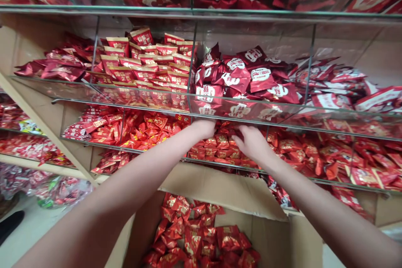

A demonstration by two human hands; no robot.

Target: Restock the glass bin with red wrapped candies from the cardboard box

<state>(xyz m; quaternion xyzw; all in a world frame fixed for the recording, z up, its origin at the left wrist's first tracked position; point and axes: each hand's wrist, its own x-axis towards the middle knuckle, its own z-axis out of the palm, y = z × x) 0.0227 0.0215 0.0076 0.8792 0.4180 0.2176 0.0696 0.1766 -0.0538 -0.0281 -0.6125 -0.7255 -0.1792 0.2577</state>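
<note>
My left hand (204,129) reaches into a middle compartment of the lower shelf, its fingers hidden behind the glass edge and the packets. To its right, my right hand (251,140) is over the same compartment, thumb and fingers apart, with nothing seen in it. Small red and gold packets (221,144) lie in rows between and below the two hands. Beneath the shelf stands an open cardboard box (270,234), one flap (220,184) raised against the shelf front. Loose shiny red packets (193,238) are heaped inside the box.
A glass ledge (163,111) runs just above my hands. The shelf above holds gold-edged packets (144,71) and dark red packets (235,75). Glass dividers separate the compartments. Bagged sweets (63,188) lie at the lower left.
</note>
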